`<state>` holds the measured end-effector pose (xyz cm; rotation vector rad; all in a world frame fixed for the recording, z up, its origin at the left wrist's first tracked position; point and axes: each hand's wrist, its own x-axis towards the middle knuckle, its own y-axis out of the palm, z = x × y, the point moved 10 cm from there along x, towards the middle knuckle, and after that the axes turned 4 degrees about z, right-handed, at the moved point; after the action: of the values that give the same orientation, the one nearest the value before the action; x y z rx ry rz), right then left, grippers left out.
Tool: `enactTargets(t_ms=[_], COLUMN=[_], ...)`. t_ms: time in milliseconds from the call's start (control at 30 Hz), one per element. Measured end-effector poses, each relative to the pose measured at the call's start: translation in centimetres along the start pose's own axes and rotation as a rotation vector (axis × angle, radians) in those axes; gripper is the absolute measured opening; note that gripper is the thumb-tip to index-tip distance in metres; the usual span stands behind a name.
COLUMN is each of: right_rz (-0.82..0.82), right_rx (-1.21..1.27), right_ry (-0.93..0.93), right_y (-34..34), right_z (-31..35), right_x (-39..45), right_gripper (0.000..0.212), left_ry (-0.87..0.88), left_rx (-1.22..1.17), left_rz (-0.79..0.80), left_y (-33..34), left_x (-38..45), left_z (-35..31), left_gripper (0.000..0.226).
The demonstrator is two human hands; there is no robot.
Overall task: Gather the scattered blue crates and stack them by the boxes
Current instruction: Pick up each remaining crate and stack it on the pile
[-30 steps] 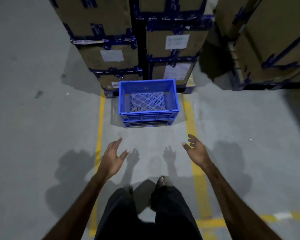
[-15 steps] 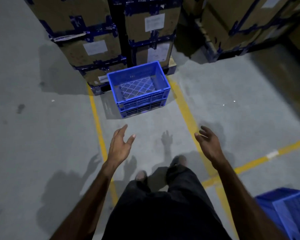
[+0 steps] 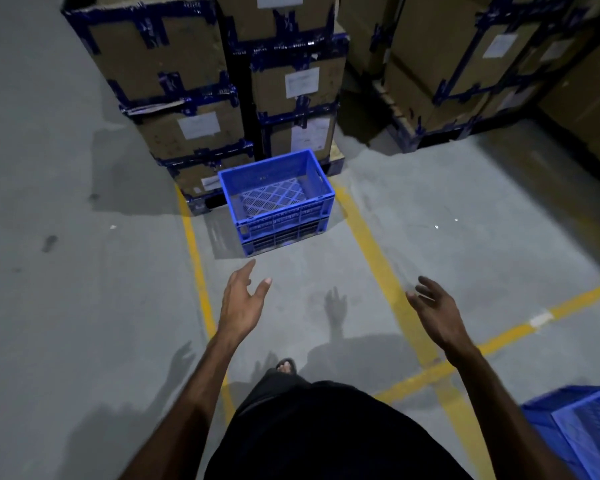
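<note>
A stack of two blue crates (image 3: 280,216) stands on the concrete floor against the taped cardboard boxes (image 3: 187,98), its lattice bottom showing through the open top. Another blue crate (image 3: 584,431) pokes in at the bottom right corner, partly cut off by the frame edge. My left hand (image 3: 241,304) floats in front of me, short of the stack, fingers straight and holding nothing. My right hand (image 3: 437,313) hangs to the right with relaxed, slightly spread fingers, also holding nothing.
Yellow floor lines (image 3: 385,271) frame a bay in front of the boxes. More strapped boxes on a pallet (image 3: 465,74) fill the back right. Bare grey floor (image 3: 66,289) stretches to the left. My dark trousers and one foot (image 3: 286,366) show below.
The view has swung right and back from the stacked crates, bringing a crate into view at the bottom right. Both hands stay open and have drifted apart slightly.
</note>
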<state>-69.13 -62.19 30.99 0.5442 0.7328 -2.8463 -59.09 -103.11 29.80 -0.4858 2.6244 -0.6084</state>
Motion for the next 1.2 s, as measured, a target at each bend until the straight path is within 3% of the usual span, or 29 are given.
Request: enactTargets(t_ms=[267, 500, 800, 1200], right_rz=[0.012, -0.026, -0.074, -0.575], right_rx=[0.038, 0.114, 0.254, 0.284], right_ry=[-0.049, -0.013, 0.057, 0.14], right_y=[-5.0, -10.1, -12.1, -18.6], right_z=[-2.7, -9.2, -14.5, -20.9], right_x=[-3.6, -8.9, -15.3, -33.4], right_gripper=[0.055, 0.052, 0.05, 0.053], left_ry=[0.055, 0.084, 0.131, 0.509], left_rx=[0.072, 0.106, 0.2, 0.246], left_rz=[-0.02, 0.023, 0.087, 0.485], left_y=[4.3, 9.7, 10.9, 20.6], left_x=[-7.3, -15.7, -22.2, -24.2], left_z=[-3.4, -4.3, -5.3, -12.9], left_gripper=[0.058, 0.06, 0.06, 0.057])
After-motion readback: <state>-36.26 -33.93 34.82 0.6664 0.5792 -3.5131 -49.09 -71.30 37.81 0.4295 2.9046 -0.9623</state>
